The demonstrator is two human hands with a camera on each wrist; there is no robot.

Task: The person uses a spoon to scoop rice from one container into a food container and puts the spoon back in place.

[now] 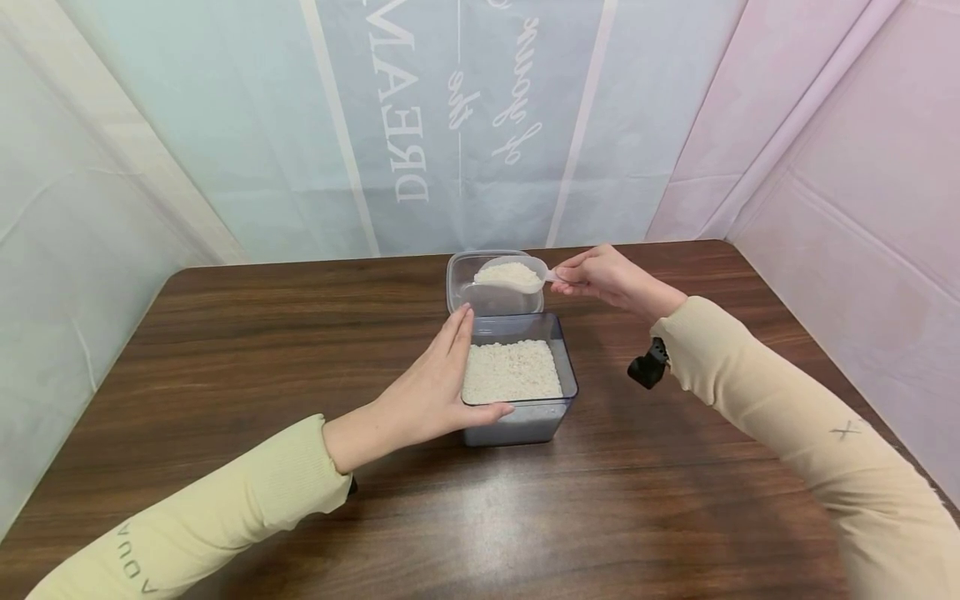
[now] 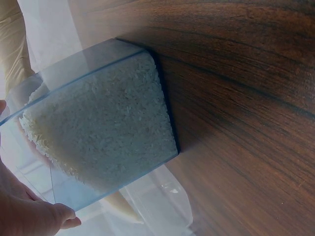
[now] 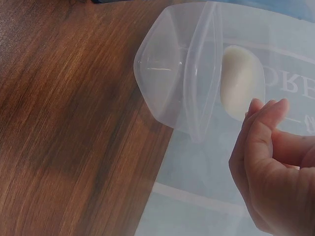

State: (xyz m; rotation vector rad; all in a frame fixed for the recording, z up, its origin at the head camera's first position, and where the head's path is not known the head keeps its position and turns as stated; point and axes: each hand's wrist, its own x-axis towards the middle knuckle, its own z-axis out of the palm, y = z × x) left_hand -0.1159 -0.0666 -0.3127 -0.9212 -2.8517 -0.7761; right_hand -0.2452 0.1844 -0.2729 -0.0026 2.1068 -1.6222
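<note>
A blue-tinted clear bin point(image 1: 558, 358) of white rice point(image 1: 513, 371) stands on the table. My left hand point(image 1: 423, 387) rests along its left side, fingers straight up the side and thumb across the front rim. In the left wrist view, the rice point(image 2: 113, 123) shows through the bin's wall. My right hand point(image 1: 607, 277) pinches the handle of a white plastic scoop point(image 1: 531, 285), heaped with rice. This scoop is over a clear food container point(image 1: 453, 287) behind the bin. From the right wrist, the scoop point(image 3: 241, 81) appears just above the container's rim point(image 3: 197, 78).
The dark wood table point(image 1: 300, 350) extends around both containers. A printed cloth point(image 1: 270, 125) hangs behind its far edge, with pale cloth walls at both sides. A black wrist device point(image 1: 648, 364) hangs below the right cuff.
</note>
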